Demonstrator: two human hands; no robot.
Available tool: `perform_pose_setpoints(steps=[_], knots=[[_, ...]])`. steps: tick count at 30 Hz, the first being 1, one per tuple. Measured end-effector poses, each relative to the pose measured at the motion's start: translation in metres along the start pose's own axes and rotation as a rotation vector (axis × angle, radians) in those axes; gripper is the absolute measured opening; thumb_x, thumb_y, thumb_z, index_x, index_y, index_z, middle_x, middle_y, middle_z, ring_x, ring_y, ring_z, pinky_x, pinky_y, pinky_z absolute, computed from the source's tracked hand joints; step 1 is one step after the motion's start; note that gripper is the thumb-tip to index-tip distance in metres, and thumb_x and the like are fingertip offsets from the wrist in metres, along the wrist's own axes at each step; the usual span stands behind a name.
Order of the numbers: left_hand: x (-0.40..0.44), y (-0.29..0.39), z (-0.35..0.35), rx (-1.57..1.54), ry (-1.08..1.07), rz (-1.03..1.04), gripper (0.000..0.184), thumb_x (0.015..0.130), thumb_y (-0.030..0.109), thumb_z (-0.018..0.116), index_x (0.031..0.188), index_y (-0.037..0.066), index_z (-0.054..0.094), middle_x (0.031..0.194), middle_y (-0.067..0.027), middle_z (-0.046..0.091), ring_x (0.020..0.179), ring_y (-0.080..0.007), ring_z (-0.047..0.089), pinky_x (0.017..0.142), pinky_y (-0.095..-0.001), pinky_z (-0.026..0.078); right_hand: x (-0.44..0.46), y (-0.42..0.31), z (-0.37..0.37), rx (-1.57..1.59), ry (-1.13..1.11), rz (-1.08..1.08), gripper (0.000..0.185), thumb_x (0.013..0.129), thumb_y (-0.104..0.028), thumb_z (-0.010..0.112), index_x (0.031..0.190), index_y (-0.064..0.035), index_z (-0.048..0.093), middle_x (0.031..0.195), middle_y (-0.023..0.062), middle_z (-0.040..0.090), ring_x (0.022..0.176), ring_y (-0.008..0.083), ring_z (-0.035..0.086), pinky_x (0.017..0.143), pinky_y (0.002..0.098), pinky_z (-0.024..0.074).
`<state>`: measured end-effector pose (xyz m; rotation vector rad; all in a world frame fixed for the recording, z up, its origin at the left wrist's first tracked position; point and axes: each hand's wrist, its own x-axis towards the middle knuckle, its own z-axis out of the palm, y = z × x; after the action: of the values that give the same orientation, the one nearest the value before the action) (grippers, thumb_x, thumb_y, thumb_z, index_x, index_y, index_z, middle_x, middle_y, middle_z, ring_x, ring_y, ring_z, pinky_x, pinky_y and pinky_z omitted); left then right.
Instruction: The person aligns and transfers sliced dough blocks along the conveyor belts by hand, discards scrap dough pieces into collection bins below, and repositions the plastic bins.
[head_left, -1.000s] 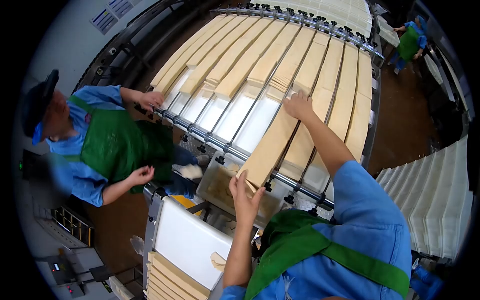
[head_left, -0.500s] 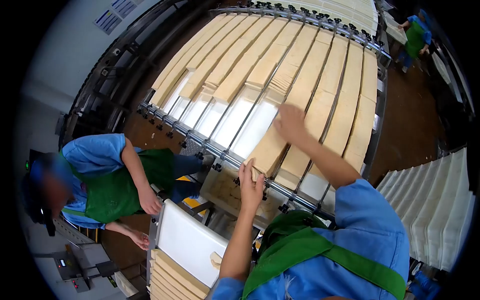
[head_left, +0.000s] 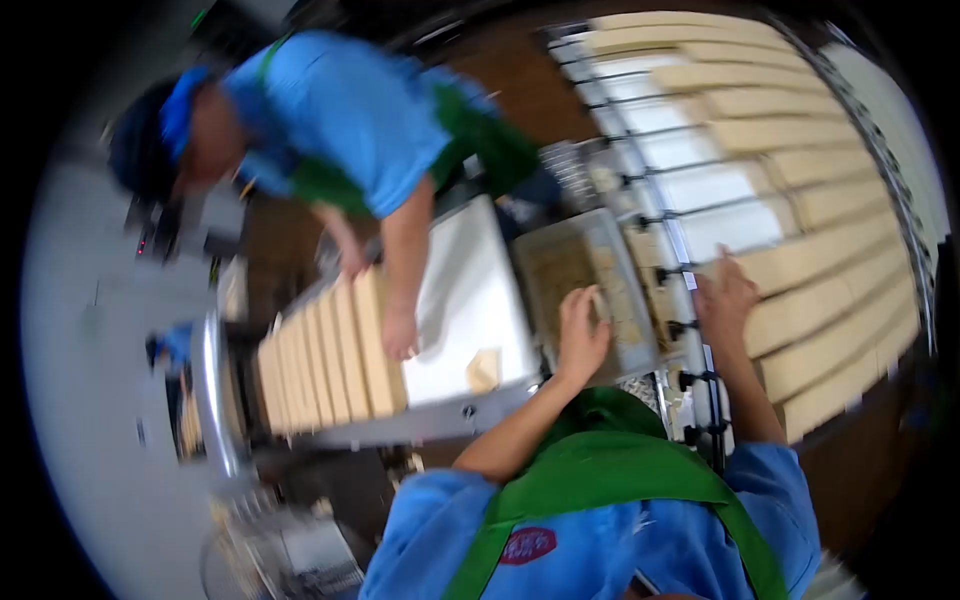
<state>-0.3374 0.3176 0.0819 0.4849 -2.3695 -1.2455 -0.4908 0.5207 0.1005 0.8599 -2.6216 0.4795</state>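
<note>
My left hand (head_left: pixel 583 338) is above a grey bin (head_left: pixel 560 240) of pale scraps. Its fingers are closed on a small pale scrap (head_left: pixel 601 304), which is blurred. Nearer the rack, my right hand (head_left: pixel 728 300) is at the end of a long pale beige slab (head_left: pixel 815 255); its fingers look spread and are smeared by motion. Whether they touch the slab is hard to see. Several similar slabs lie in rows on the rack, between metal rods, over a white surface (head_left: pixel 720 190).
A co-worker (head_left: pixel 340 120) in blue and green leans over a white conveyor (head_left: pixel 470 290), hands at a row of slabs (head_left: pixel 330 350). A loose pale piece (head_left: pixel 484 370) lies on the belt. The rack's metal rail (head_left: pixel 668 220) with black knobs runs beside the bin.
My view has swung left towards the conveyor. My left hand has moved from the slab's end to above the bin. The co-worker now bends over the belt, hands at the slabs.
</note>
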Motion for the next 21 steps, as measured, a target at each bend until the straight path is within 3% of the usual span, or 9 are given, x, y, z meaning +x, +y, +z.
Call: perform_pose_setpoints(steps=[2,5,7,10,13,14,17,19,21], knots=[[-0.015,-0.006,-0.015,-0.098,0.012,-0.077,0.052,0.081,-0.001,0.057,0.131,0.008,0.045,0.13,-0.0172,0.04,0.113,-0.0319,0.049,0.095,-0.0367,0.043,-0.007,0.011,0.013,-0.043,0.073,-0.033,0.021,0.076,-0.018,0.069,0.096,-0.0217,0.07,0.14,0.0097,0.047,0.125,0.0281,0.045,0.096,0.0493,0.029],[-0.04,-0.01,-0.042,-0.308,0.044,-0.192,0.041,0.084,-0.005,0.052,0.123,0.006,0.048,0.124,-0.0123,0.043,0.106,-0.0223,0.051,0.085,-0.0301,0.048,-0.005,0.01,0.011,-0.253,0.019,0.141,0.017,0.079,-0.027,0.069,0.095,-0.0322,0.073,0.143,0.0053,0.044,0.126,0.0252,0.044,0.096,0.0537,0.0284],[-0.058,-0.021,-0.062,-0.359,0.105,-0.174,0.038,0.084,-0.006,0.05,0.121,0.006,0.051,0.121,-0.0114,0.045,0.103,-0.0203,0.052,0.083,-0.0287,0.048,0.005,0.001,0.011,-0.361,-0.185,0.269,0.017,0.082,-0.029,0.065,0.097,-0.0289,0.073,0.144,0.0065,0.043,0.127,0.0262,0.042,0.092,0.0543,0.034],[-0.084,-0.036,-0.105,-0.321,0.305,-0.158,0.033,0.083,-0.007,0.05,0.113,0.003,0.055,0.116,-0.0113,0.048,0.096,-0.0199,0.055,0.078,-0.0279,0.049,0.01,0.007,0.037,-0.336,-0.064,0.152,0.019,0.084,-0.021,0.061,0.099,-0.0251,0.072,0.14,0.0083,0.046,0.123,0.0271,0.046,0.094,0.0521,0.0342],[-0.114,-0.072,-0.157,-0.14,0.629,-0.139,0.028,0.083,-0.008,0.049,0.108,0.002,0.057,0.11,-0.0126,0.052,0.091,-0.0199,0.056,0.075,-0.0261,0.049,0.01,-0.053,0.029,0.068,0.04,-0.153,0.024,0.082,-0.007,0.052,0.098,-0.0115,0.068,0.124,0.0099,0.059,0.116,0.0259,0.053,0.095,0.0461,0.0358],[-0.123,-0.083,-0.18,0.012,0.726,-0.147,0.027,0.083,-0.006,0.05,0.108,0.001,0.057,0.11,-0.0129,0.052,0.092,-0.0212,0.056,0.077,-0.0278,0.048,0.009,-0.079,0.028,0.183,-0.019,-0.217,0.023,0.082,-0.007,0.053,0.099,-0.0101,0.067,0.121,0.0096,0.061,0.117,0.0255,0.053,0.096,0.0447,0.0345],[-0.154,-0.139,-0.243,0.125,0.946,-0.51,0.039,0.085,0.004,0.059,0.122,-0.001,0.047,0.119,-0.0188,0.047,0.105,-0.0308,0.05,0.091,-0.0371,0.042,0.002,-0.166,0.026,0.333,-0.141,-0.391,0.021,0.082,-0.007,0.054,0.1,-0.0085,0.065,0.112,0.0078,0.064,0.117,0.0244,0.053,0.101,0.0421,0.0284],[-0.177,-0.196,-0.277,0.533,0.966,-0.67,0.062,0.08,0.011,0.067,0.132,-0.003,0.036,0.125,-0.0253,0.041,0.114,-0.0381,0.042,0.099,-0.0423,0.035,-0.004,-0.227,0.027,0.46,-0.209,-0.478,0.019,0.084,-0.009,0.054,0.099,-0.0088,0.064,0.109,0.006,0.064,0.115,0.0245,0.052,0.102,0.042,0.0256],[-0.192,-0.24,-0.302,0.571,0.907,-0.833,0.071,0.076,0.012,0.072,0.133,-0.002,0.032,0.125,-0.0266,0.039,0.115,-0.041,0.04,0.099,-0.0441,0.035,-0.004,-0.285,0.025,0.555,-0.287,-0.632,0.017,0.083,-0.011,0.056,0.098,-0.0087,0.065,0.106,0.0053,0.064,0.113,0.0248,0.053,0.1,0.0425,0.0266]])
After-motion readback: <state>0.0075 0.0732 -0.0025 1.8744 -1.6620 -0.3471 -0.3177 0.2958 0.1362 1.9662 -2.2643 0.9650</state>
